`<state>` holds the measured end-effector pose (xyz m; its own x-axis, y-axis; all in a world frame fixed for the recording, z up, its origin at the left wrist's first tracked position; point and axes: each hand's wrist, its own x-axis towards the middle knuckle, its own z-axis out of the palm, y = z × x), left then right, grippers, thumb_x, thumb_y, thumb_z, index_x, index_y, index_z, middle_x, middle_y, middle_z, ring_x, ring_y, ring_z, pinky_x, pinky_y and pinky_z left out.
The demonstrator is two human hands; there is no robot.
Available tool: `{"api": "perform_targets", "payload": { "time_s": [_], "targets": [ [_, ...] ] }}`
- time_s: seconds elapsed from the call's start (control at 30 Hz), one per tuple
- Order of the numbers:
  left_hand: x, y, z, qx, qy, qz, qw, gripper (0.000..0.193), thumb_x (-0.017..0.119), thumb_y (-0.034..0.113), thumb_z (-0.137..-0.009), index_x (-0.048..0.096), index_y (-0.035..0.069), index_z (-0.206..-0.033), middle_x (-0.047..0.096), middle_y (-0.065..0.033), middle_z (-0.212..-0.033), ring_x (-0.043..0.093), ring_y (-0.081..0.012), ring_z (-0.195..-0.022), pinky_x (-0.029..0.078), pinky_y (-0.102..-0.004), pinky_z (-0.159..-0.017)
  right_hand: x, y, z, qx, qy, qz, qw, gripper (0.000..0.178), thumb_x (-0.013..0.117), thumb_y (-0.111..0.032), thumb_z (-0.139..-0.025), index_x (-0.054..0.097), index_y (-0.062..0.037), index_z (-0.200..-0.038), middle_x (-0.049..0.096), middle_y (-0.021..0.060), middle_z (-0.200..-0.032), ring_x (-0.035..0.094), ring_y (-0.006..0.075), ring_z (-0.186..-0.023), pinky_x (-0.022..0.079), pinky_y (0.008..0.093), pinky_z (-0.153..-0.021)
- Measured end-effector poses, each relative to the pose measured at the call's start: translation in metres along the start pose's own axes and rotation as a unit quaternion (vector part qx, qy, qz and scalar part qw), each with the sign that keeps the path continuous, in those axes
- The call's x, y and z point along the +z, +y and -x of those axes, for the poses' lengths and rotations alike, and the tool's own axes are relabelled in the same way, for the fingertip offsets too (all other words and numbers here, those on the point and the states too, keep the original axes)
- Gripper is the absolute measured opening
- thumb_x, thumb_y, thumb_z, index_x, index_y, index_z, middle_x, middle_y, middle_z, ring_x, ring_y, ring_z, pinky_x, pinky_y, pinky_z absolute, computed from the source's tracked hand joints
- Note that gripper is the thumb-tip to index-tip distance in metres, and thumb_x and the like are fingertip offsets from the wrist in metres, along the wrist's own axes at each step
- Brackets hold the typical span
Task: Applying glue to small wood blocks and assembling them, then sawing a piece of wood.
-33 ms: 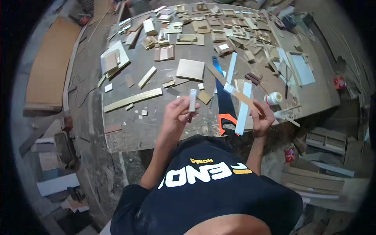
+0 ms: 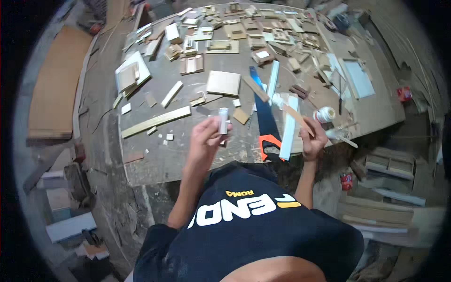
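In my left hand a small wooden block with a white face is pinched upright between thumb and fingers. My right hand grips one end of a thin, flat wooden stick. White, glue-like paste coats the stick's far tip, above the saw and white strips. Between my hands lies a handsaw with a dark blade and orange handle. A white-faced strip rests beside it, and a short wooden piece lies across its blade. Just beyond my right hand stands an open white tub.
Many small wooden assemblies crowd the table's far side. A square board sits mid-table, with a long batten and small offcuts toward the left. A white-faced panel lies at the right. Boards are stacked on the floor.
The view has shifted slightly. My left hand has moved a little left with the block, and the pasted tip of the stick has moved slightly right and away from the short wooden piece.
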<state>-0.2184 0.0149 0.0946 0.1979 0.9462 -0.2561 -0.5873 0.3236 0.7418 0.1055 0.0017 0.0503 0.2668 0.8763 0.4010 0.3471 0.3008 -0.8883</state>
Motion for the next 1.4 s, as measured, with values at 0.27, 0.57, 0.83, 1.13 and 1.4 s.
{"api": "perform_targets", "payload": {
  "time_s": [0.27, 0.57, 0.83, 1.13, 1.4],
  "targets": [
    [-0.007, -0.007, 0.004, -0.018, 0.022, 0.015, 0.999, 0.028, 0.056, 0.021, -0.098, 0.063, -0.003, -0.111, 0.070, -0.0101, -0.091, 0.066, -0.0145, -0.076, 0.053, -0.0248, -0.070, -0.089, 0.068, -0.010, 0.154, 0.187, 0.312, 0.919, 0.025, 0.068, -0.023, -0.090, 0.073, -0.0007, -0.100, 0.072, 0.0158, -0.080, 0.070, 0.0234, -0.073, 0.053, 0.0357, -0.068],
    [0.006, -0.016, 0.000, -0.031, -0.004, 0.004, 0.999, 0.027, 0.055, 0.020, -0.099, 0.061, -0.003, -0.112, 0.070, -0.0109, -0.092, 0.066, -0.0152, -0.077, 0.052, -0.0272, -0.072, -0.162, 0.082, -0.067, 0.222, 0.153, 0.491, 0.828, 0.021, 0.069, -0.022, -0.080, 0.076, -0.0075, -0.093, 0.072, 0.0164, -0.085, 0.069, 0.0342, -0.083, 0.055, 0.0400, -0.075],
    [0.007, -0.020, 0.006, -0.040, 0.005, 0.023, 0.999, 0.031, 0.054, 0.020, -0.100, 0.059, -0.005, -0.116, 0.070, -0.0147, -0.096, 0.068, -0.0172, -0.084, 0.055, -0.0282, -0.074, -0.154, 0.122, -0.087, 0.236, 0.082, 0.555, 0.793, 0.027, 0.076, -0.026, -0.073, 0.077, -0.0093, -0.094, 0.073, 0.0151, -0.089, 0.070, 0.0333, -0.085, 0.055, 0.0437, -0.076],
    [0.009, -0.028, 0.003, -0.096, 0.033, 0.015, 0.995, 0.030, 0.055, 0.026, -0.099, 0.061, 0.002, -0.117, 0.068, -0.0074, -0.098, 0.065, -0.0135, -0.086, 0.052, -0.0279, -0.081, -0.142, 0.134, -0.097, 0.197, 0.067, 0.627, 0.750, 0.046, 0.079, -0.037, -0.075, 0.072, -0.0074, -0.110, 0.068, 0.0156, -0.112, 0.064, 0.0347, -0.104, 0.050, 0.0479, -0.089],
    [-0.029, -0.089, -0.034, -0.152, 0.040, 0.043, 0.987, 0.023, 0.055, 0.027, -0.099, 0.059, 0.013, -0.117, 0.066, -0.0002, -0.103, 0.061, -0.0115, -0.093, 0.048, -0.0296, -0.079, 0.015, 0.094, 0.007, 0.219, -0.081, -0.082, 0.969, 0.015, 0.072, -0.011, -0.088, 0.071, -0.0017, -0.100, 0.068, 0.0020, -0.085, 0.061, 0.0087, -0.071, 0.050, 0.0232, -0.063]
  ]
}}
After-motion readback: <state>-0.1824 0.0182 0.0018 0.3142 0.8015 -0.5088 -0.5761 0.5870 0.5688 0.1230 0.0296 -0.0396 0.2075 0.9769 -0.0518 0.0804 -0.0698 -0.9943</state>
